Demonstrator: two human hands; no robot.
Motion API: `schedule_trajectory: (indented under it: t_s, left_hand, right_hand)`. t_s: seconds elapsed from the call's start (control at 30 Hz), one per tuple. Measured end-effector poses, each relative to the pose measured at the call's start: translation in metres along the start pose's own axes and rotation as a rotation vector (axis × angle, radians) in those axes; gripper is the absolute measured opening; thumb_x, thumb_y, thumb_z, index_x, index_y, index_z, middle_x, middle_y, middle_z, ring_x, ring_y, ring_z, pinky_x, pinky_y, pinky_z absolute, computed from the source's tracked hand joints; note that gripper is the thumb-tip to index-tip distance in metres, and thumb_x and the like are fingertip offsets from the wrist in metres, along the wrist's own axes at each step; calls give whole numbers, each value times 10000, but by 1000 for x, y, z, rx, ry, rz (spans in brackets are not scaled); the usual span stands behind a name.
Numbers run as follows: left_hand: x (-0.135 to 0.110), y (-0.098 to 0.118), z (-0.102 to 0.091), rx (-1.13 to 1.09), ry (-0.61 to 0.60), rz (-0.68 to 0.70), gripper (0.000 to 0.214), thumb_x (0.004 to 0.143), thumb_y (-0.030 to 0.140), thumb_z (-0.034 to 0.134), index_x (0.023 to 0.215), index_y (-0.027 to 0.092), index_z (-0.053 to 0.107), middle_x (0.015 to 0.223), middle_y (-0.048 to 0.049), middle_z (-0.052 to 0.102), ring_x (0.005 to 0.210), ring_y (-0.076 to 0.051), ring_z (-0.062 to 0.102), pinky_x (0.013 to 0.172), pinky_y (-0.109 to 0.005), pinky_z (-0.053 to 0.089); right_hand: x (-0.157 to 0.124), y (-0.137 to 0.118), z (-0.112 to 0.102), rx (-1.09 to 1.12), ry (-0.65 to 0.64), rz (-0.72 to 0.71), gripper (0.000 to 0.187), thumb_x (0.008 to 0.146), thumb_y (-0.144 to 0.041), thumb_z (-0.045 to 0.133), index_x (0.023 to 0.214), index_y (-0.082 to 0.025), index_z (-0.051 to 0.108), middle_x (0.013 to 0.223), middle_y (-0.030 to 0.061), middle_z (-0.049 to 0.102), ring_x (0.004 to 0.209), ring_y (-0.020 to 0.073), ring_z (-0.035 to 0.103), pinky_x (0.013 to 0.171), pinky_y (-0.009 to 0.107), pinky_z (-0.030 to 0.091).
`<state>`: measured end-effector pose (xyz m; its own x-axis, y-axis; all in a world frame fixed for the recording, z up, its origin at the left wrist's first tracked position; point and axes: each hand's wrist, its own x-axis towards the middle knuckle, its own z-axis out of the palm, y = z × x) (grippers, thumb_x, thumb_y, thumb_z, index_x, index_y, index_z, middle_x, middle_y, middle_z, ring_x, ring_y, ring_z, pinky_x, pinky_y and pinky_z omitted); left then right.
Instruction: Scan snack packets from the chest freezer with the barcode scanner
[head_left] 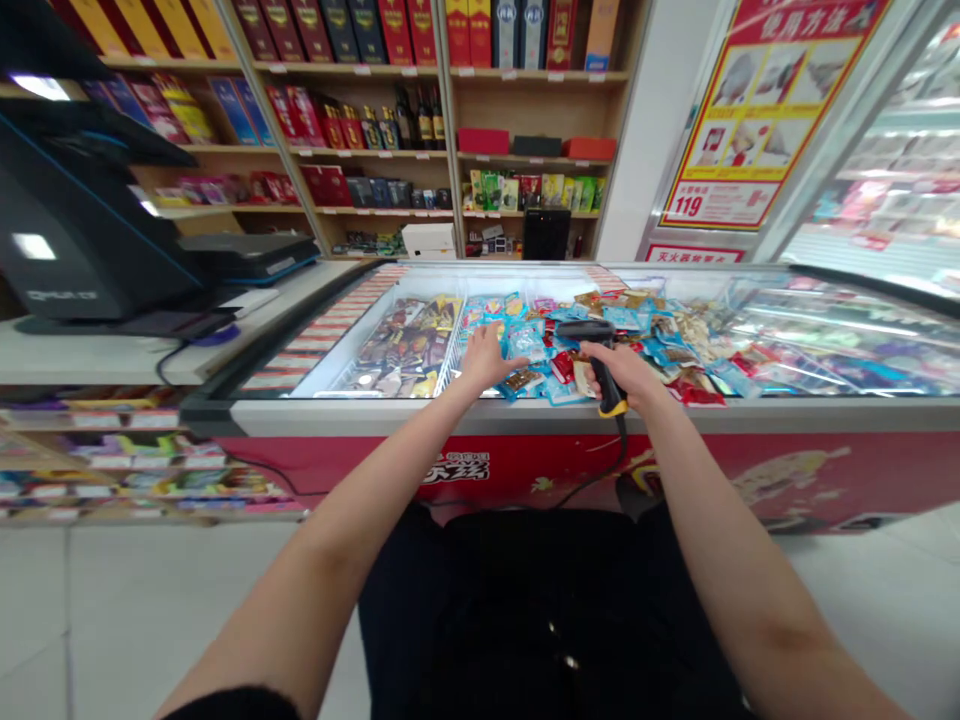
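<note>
My right hand (622, 372) is wrapped round the grip of a black and yellow barcode scanner (586, 330), held over the front part of a chest freezer (360, 418). From the scanner's base a dark cable hangs down across the freezer's red front. Left of it, my left hand (487, 358) reaches over the goods with its fingers apart and nothing visible in it. Under and beside both hands lie many small snack packets (529, 342) in blue, red and brown. Whether my left fingertips touch a packet I cannot tell.
A checkout terminal (90, 220) stands on the counter (135, 358) at left. Behind the freezer rise shelves (367, 152) of boxes and bottles. More packaged goods (409, 345) fill the freezer's left compartment. A red and yellow poster (772, 110) hangs at right.
</note>
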<state>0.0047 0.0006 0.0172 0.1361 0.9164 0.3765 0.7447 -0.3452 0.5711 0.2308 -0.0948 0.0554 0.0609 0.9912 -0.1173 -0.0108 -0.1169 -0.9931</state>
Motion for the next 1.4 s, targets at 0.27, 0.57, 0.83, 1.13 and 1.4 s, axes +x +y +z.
schedule_trajectory:
  t_s: [0.27,0.57,0.83,1.13,1.4]
  left_hand:
    - [-17,4,4,202,-426,316,1071,642,779,701,1565,387,324,1698,-111,120,1527,-477,110,1195,-638,142]
    - [18,7,22,202,-485,437,1204,560,831,714,1587,407,251,1700,-108,107,1512,-501,145,1195,-641,158]
    - [31,-1,14,222,-454,488,1062,664,746,729,1570,372,319,1683,-111,185,1499,-474,215,1161,-666,245]
    - [32,-9,14,109,-264,447,530,1011,503,353,1464,283,521,1526,-104,478,1420,-287,414,1188,-516,317]
    - [33,-10,18,131,-181,440,498,1025,446,325,1410,252,575,1512,-107,499,1371,-259,480,1143,-434,360]
  right_hand:
    - [11,26,-29,-91,-82,14,319,823,-429,733,774,-158,572,576,16,614,475,127,587,464,218,483]
    - [18,34,-31,112,-68,-2,353,798,-495,712,863,-156,643,532,18,608,453,120,524,474,214,424]
    - [27,38,-28,287,-57,-87,375,826,-516,698,901,-150,663,542,24,616,480,132,519,593,265,503]
    - [17,50,-27,335,-147,-144,288,901,-440,662,980,-163,651,596,13,628,515,145,569,588,294,528]
    - [19,47,-31,369,-183,-60,360,866,-505,651,961,-162,602,598,22,637,485,167,588,498,298,536]
